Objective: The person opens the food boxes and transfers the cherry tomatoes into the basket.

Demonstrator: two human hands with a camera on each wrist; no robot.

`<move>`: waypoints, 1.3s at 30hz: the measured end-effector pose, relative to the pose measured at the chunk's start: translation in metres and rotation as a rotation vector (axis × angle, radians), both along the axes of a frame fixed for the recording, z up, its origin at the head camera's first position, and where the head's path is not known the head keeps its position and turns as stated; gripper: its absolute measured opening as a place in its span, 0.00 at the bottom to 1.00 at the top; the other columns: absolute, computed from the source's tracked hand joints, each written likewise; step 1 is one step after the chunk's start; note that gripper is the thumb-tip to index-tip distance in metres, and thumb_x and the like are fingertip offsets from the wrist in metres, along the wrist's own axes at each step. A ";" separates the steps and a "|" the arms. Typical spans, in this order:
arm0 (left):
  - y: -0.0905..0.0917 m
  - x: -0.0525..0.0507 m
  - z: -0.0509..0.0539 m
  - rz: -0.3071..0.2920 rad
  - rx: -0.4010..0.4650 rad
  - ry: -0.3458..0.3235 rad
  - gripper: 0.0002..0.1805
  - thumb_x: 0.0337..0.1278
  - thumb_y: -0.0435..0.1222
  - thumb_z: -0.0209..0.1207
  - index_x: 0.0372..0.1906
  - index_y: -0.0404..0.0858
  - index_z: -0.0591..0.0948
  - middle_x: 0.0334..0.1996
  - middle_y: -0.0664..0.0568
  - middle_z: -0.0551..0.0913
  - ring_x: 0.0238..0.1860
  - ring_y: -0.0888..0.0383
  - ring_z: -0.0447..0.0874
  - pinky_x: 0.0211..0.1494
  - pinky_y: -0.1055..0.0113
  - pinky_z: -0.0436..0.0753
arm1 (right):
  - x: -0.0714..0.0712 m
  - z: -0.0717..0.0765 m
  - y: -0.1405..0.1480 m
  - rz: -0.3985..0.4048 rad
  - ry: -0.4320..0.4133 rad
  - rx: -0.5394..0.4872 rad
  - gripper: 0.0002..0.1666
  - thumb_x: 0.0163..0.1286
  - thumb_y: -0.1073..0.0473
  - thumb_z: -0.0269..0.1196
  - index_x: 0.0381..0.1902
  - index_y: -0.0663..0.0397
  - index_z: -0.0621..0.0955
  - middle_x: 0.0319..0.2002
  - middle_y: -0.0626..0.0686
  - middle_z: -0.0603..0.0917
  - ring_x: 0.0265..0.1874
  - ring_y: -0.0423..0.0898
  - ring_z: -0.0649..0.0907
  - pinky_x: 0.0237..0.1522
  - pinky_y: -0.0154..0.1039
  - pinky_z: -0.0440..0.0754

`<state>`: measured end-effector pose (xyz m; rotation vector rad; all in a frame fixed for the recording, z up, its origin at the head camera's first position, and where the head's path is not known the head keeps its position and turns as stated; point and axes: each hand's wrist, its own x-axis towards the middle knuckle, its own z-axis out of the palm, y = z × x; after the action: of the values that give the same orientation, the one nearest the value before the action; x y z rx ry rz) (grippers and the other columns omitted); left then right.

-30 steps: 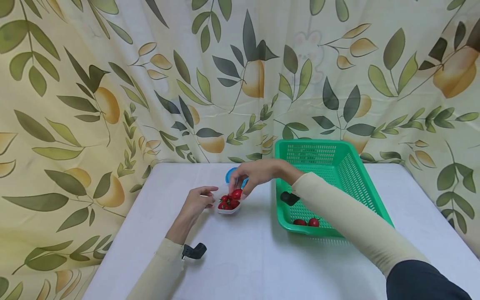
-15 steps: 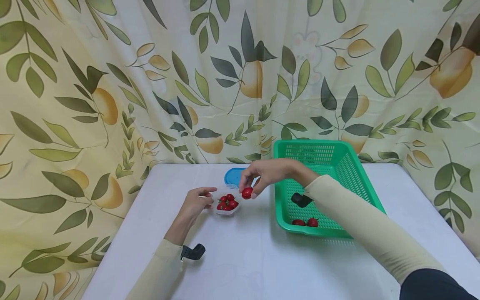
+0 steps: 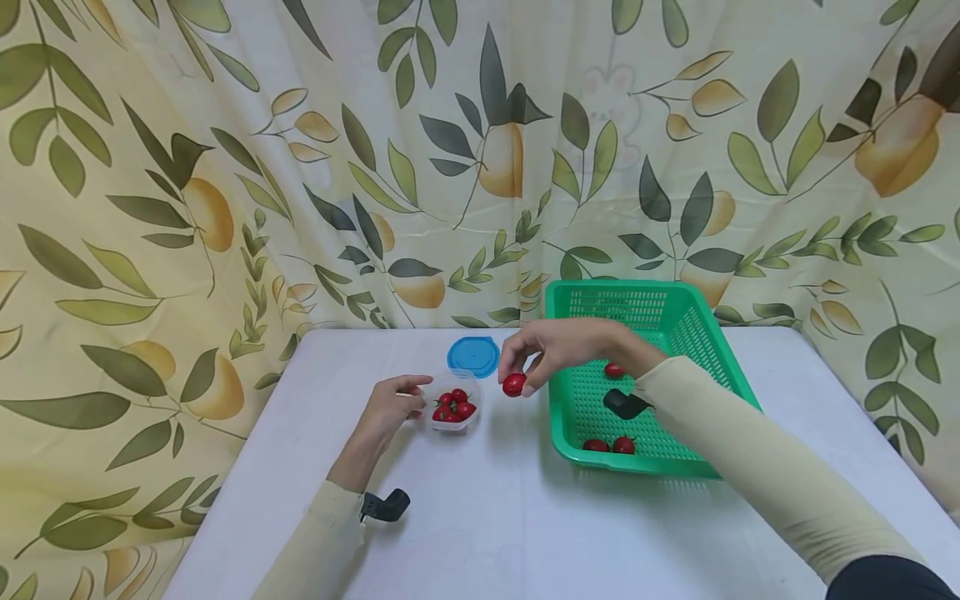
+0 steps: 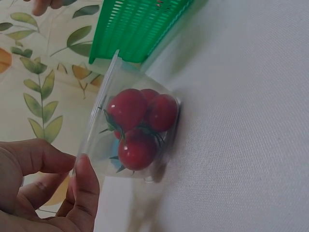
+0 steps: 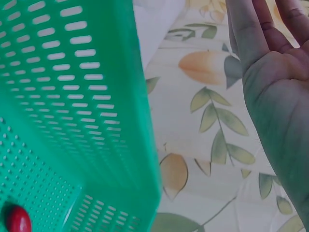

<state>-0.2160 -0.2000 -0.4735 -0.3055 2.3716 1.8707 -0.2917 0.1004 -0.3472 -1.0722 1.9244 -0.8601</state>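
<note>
My left hand pinches the rim of a small clear plastic container between thumb and fingers. Several cherry tomatoes, some with green stems, lie inside it. Over the table, between that container and the green basket, my right hand holds one cherry tomato at its fingertips. That tomato is out of sight in the right wrist view, where only part of the hand shows. Three cherry tomatoes rest in the basket: one toward the back and two along its near side.
A round-cornered blue lid lies on the white tablecloth behind the clear container. The tall-walled basket stands on the right of the table. Behind the table hangs a leaf-and-fruit patterned curtain.
My right hand has lifted the tomato away from the container and carried it right, toward the basket. The blue lid has come into full view. My left hand has stayed at the container.
</note>
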 end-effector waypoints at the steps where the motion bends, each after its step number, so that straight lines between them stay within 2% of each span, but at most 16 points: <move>1: 0.000 0.000 -0.001 0.000 0.000 0.000 0.21 0.59 0.22 0.59 0.58 0.32 0.83 0.40 0.45 0.74 0.38 0.53 0.76 0.41 0.66 0.86 | 0.000 0.000 0.003 -0.010 0.000 0.001 0.20 0.62 0.60 0.73 0.52 0.52 0.85 0.49 0.51 0.86 0.53 0.52 0.82 0.51 0.46 0.86; 9: 0.000 0.001 -0.001 -0.003 -0.004 0.005 0.20 0.60 0.23 0.59 0.58 0.32 0.83 0.41 0.45 0.74 0.40 0.52 0.76 0.43 0.67 0.86 | 0.001 0.000 0.021 -0.035 0.015 -0.025 0.22 0.61 0.59 0.75 0.53 0.52 0.84 0.51 0.51 0.85 0.53 0.53 0.82 0.50 0.48 0.86; 15: -0.001 0.001 -0.003 -0.005 -0.015 0.007 0.20 0.61 0.24 0.59 0.58 0.34 0.84 0.41 0.45 0.74 0.40 0.52 0.76 0.43 0.67 0.86 | 0.001 -0.001 0.033 -0.050 0.033 -0.042 0.20 0.61 0.58 0.74 0.51 0.48 0.85 0.52 0.52 0.84 0.54 0.53 0.82 0.50 0.47 0.86; 28: -0.001 0.001 0.000 -0.003 -0.001 0.007 0.21 0.59 0.23 0.58 0.58 0.33 0.84 0.40 0.45 0.74 0.39 0.53 0.76 0.40 0.68 0.85 | 0.000 -0.006 0.061 -0.097 0.023 -0.047 0.19 0.64 0.58 0.73 0.53 0.51 0.84 0.51 0.53 0.85 0.52 0.54 0.83 0.52 0.46 0.85; 39: -0.001 0.000 -0.001 -0.002 -0.006 0.005 0.21 0.60 0.23 0.59 0.58 0.33 0.84 0.40 0.45 0.75 0.39 0.53 0.76 0.41 0.66 0.86 | -0.003 -0.014 0.083 -0.116 0.026 -0.081 0.18 0.65 0.59 0.71 0.53 0.52 0.84 0.51 0.55 0.84 0.51 0.56 0.82 0.48 0.46 0.86</move>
<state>-0.2160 -0.2010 -0.4744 -0.2995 2.3806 1.8664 -0.2946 0.1835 -0.3611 -1.0320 2.0039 -1.0004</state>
